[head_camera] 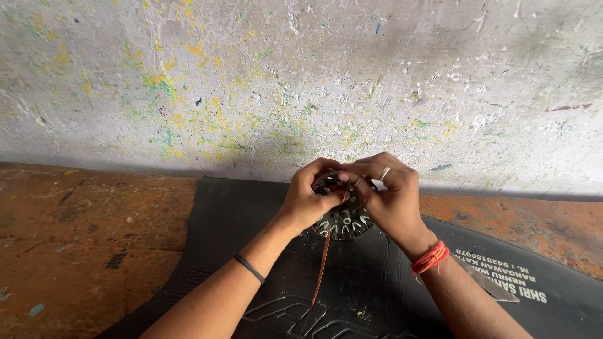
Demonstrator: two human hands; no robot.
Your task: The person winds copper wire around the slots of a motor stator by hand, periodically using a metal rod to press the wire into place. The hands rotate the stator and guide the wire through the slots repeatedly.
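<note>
My left hand [309, 199] and my right hand [388, 196] are both closed on a round dark metal core with a ring of slots [344, 221], held upright just above a black rubber mat [377, 282]. The fingertips of both hands meet at the core's top edge, where something small and reddish shows between them. A thin brown strip [321, 267] hangs from the core down to the mat. My right hand wears a ring and a red thread band on the wrist. A thin black band circles my left wrist.
The mat lies on a rusty orange-brown floor [81, 232]. A paint-flecked white wall [301, 81] rises right behind the hands. A flat grey metal blade [487, 282] rests on the mat by my right forearm.
</note>
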